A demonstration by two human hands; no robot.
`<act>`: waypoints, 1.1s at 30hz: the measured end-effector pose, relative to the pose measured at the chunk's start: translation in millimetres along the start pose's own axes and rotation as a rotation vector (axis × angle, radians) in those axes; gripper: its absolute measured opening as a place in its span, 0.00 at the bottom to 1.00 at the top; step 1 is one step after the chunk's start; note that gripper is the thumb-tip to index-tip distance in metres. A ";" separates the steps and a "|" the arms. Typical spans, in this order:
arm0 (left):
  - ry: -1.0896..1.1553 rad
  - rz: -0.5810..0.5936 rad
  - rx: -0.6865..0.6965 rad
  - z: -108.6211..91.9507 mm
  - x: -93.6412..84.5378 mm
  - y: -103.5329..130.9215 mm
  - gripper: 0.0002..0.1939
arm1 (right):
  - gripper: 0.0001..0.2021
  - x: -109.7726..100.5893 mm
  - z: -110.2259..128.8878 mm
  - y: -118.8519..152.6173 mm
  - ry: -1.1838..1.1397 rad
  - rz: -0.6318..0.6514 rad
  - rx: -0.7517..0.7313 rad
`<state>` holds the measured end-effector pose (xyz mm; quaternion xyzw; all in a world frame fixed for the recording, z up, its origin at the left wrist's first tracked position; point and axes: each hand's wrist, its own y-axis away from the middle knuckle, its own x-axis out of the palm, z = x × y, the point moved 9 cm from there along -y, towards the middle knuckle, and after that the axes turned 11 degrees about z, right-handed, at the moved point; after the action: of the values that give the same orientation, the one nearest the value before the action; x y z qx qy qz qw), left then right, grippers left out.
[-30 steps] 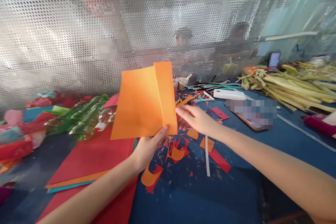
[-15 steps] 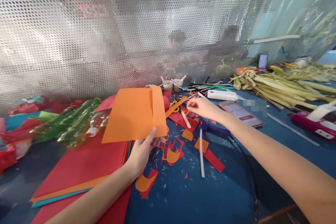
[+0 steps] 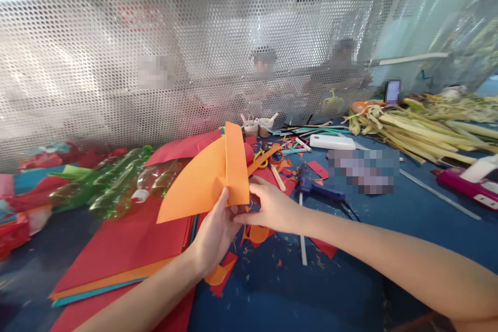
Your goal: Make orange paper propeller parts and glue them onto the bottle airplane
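Note:
My left hand (image 3: 213,233) grips a sheet of orange paper (image 3: 198,181) at its lower right edge, thumb on top. The sheet bows upward, and a folded strip along its right side stands up. Beside that strip is my right hand (image 3: 274,205), with a gap between its thumb and fingers. Its thumb tip reaches my left fingers; whether its other fingertips touch the paper is hard to tell. Under and left of my left hand lies a stack of red, orange and blue paper (image 3: 128,244).
A blue glue gun (image 3: 319,189) lies right of orange and red scraps, with a white stick (image 3: 302,238) by it. Green plastic bottles (image 3: 116,187) lie left. Dried husks (image 3: 412,132) and a magenta power strip (image 3: 467,184) are at right, a perforated metal screen (image 3: 210,57) behind.
My right hand has come left and down from above the scraps to the paper's right edge, its fingers now apart. The orange sheet has gone from nearly flat to bowed.

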<state>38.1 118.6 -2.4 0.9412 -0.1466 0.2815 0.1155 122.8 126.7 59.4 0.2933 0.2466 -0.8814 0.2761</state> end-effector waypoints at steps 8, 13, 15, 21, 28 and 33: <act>-0.091 0.054 0.176 -17.1 -2.6 -9.4 0.17 | 0.03 -25.1 -17.7 -3.0 0.094 0.168 0.155; -0.226 -0.053 0.315 -38.8 -18.3 -12.3 0.18 | 0.08 -92.8 -66.7 1.5 0.311 0.055 0.358; -0.276 -0.075 0.326 -40.4 -20.5 -11.3 0.18 | 0.11 -104.0 -83.7 2.8 0.399 0.032 0.437; -0.290 -0.072 0.266 -29.5 -14.8 -7.3 0.16 | 0.15 -66.8 -102.7 -2.1 0.498 0.206 0.523; -0.192 0.116 -0.039 1.6 -5.0 -11.4 0.16 | 0.12 -56.2 -93.4 1.2 0.436 0.221 0.551; -0.213 0.292 -0.241 23.3 10.0 -3.3 0.23 | 0.16 -61.7 -63.7 3.2 0.187 0.110 0.441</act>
<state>58.8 112.5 -16.2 0.9139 -0.3253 0.1746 0.1689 190.8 183.5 53.9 0.4396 0.0563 -0.8667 0.2288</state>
